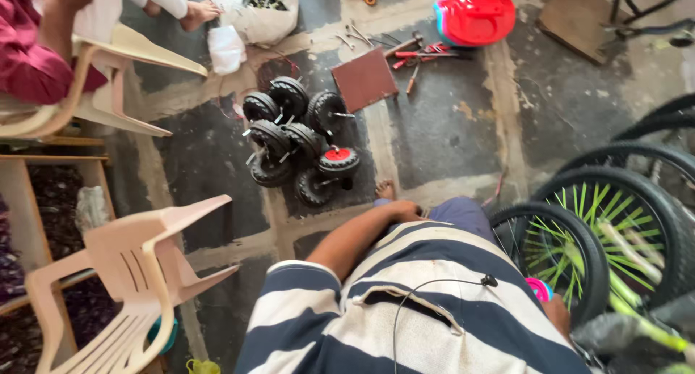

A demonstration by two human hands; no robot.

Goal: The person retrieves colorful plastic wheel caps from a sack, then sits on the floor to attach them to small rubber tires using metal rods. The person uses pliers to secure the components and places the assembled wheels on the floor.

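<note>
Left hand (402,210): I see it resting flat on my knee, fingers loosely curled, pinching nothing.
Right hand (557,312): mostly hidden behind my striped shirt; I cannot tell its grip.
Nearest thing: small black bicycle wheel with neon-green spokes (561,254), just beside the right hand.
Floor ahead: heap of small black plastic wheels (297,139), well apart.
Left side: beige plastic chair (130,272).

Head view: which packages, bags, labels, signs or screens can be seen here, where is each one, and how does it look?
White sack: top centre on the floor, open, bulging, dark parts inside.
Small white bag: just left below the sack, crumpled.
No labels, signs or screens show.
</note>
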